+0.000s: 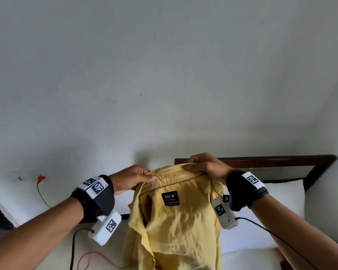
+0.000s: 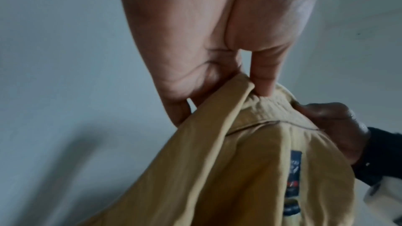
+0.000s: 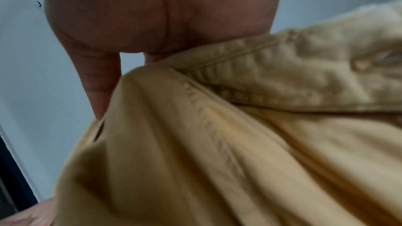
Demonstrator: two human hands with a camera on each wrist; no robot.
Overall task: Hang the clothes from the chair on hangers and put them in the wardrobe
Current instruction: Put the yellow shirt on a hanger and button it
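I hold the yellow shirt (image 1: 180, 221) up at 6 o'clock, hem cut off below. My left hand (image 1: 131, 179) and right hand (image 1: 207, 165) each pinch its collar (image 1: 176, 175). The label (image 1: 170, 198) is too small to read.

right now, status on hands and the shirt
Left hand and right hand both pinch the collar. Yellow shirt hangs open, lifted. No hanger in view.

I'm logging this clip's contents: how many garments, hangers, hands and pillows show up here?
Yellow shirt: 1
Hangers: 0 visible
Hands: 2, left hand and right hand, both gripping the shirt's collar
White pillow: 1
Total: 4
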